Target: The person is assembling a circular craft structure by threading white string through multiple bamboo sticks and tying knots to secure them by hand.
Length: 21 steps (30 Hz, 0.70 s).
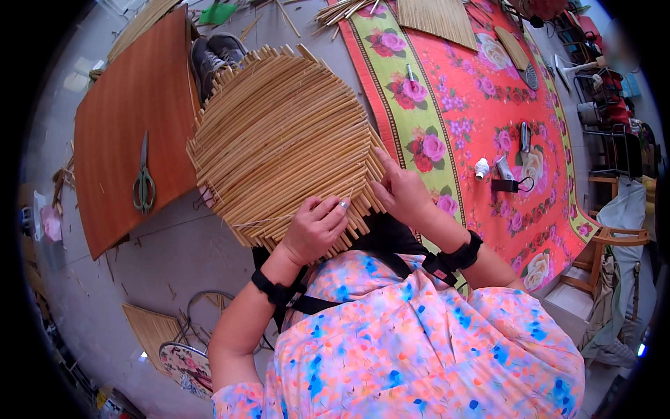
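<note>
A roughly round mat of straw-coloured stalks [286,133] lies in front of me, its stalks side by side and their ends uneven along the rim. Thin pale threads cross it near its lower and right edges. My left hand [317,227] is over the mat's near edge, thumb and fingers pinched together; what is between them is too small to make out. At the right rim, my right hand [403,192] rests with index finger and thumb stretched apart against the stalk ends. Its other fingers are curled and partly hidden. Black bands circle both wrists.
To the left, a brown wooden board [139,119] bears green-handled scissors [144,183]. Grey shoes [213,59] stand beyond the mat. On the right, a red floral cloth [481,133] carries a white thread spool [481,168] and a black clip [506,186]. A wooden chair [600,244] stands farther right.
</note>
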Each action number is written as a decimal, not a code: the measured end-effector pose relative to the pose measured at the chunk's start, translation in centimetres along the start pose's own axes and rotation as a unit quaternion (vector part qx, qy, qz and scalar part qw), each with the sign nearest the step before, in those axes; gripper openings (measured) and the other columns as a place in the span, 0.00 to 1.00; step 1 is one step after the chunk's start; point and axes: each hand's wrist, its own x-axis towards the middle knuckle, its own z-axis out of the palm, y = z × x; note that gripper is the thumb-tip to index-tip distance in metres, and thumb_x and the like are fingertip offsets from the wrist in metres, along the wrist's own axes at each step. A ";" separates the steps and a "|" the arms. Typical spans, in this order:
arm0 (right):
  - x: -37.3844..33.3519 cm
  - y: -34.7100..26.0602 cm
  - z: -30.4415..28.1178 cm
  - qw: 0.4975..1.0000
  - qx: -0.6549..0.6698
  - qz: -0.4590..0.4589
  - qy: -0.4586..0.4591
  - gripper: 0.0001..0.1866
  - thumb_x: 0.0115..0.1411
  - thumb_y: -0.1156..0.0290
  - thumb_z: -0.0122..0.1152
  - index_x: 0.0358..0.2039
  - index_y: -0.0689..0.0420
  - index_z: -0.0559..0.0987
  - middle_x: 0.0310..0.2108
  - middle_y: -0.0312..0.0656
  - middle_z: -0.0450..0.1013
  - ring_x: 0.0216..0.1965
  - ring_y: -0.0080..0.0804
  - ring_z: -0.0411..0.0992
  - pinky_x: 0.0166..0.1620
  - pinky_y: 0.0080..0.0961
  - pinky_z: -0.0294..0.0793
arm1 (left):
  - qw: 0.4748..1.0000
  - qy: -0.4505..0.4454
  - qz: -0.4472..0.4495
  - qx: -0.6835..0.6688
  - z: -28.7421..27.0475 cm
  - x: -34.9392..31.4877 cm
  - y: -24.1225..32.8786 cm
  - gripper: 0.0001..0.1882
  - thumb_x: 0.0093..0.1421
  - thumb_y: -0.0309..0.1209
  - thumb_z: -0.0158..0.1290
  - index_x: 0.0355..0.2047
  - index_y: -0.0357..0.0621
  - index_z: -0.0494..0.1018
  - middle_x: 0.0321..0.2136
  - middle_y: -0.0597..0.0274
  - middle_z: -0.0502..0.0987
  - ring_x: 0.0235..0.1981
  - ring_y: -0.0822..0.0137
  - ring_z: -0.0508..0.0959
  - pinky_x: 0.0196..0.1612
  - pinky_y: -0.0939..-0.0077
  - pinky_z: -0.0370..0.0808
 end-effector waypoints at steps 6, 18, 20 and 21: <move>0.1 -0.2 0.6 0.999 -0.030 0.025 -0.027 0.35 0.57 0.73 0.60 0.64 0.66 0.62 0.18 0.48 0.73 0.19 0.46 0.74 0.26 0.39 0.72 | 1.000 -0.003 -0.005 -0.006 0.0 0.0 0.1 0.08 0.52 0.28 0.55 0.32 0.41 0.78 0.46 0.60 0.79 0.48 0.62 0.78 0.48 0.64 0.74; -1.8 -1.7 1.2 0.988 -0.127 0.005 -0.083 0.32 0.61 0.64 0.57 0.65 0.60 0.64 0.16 0.53 0.73 0.20 0.52 0.75 0.27 0.47 0.74 | 1.000 0.001 0.000 -0.002 0.3 -0.1 -0.1 0.08 0.53 0.30 0.54 0.33 0.42 0.78 0.43 0.61 0.78 0.49 0.62 0.76 0.45 0.64 0.73; -2.3 -1.8 1.4 0.988 -0.124 -0.001 -0.088 0.32 0.61 0.64 0.58 0.65 0.58 0.65 0.16 0.51 0.73 0.19 0.52 0.74 0.26 0.46 0.74 | 1.000 0.002 0.001 -0.002 0.3 -0.1 0.0 0.08 0.53 0.30 0.54 0.33 0.42 0.78 0.43 0.61 0.78 0.49 0.62 0.76 0.45 0.64 0.73; -2.6 -1.9 1.6 0.988 -0.126 -0.001 -0.086 0.32 0.60 0.64 0.58 0.65 0.57 0.65 0.15 0.49 0.73 0.19 0.52 0.74 0.26 0.46 0.74 | 1.000 0.001 0.001 -0.002 0.2 -0.1 0.0 0.08 0.53 0.30 0.54 0.33 0.42 0.78 0.43 0.61 0.78 0.49 0.62 0.76 0.45 0.64 0.73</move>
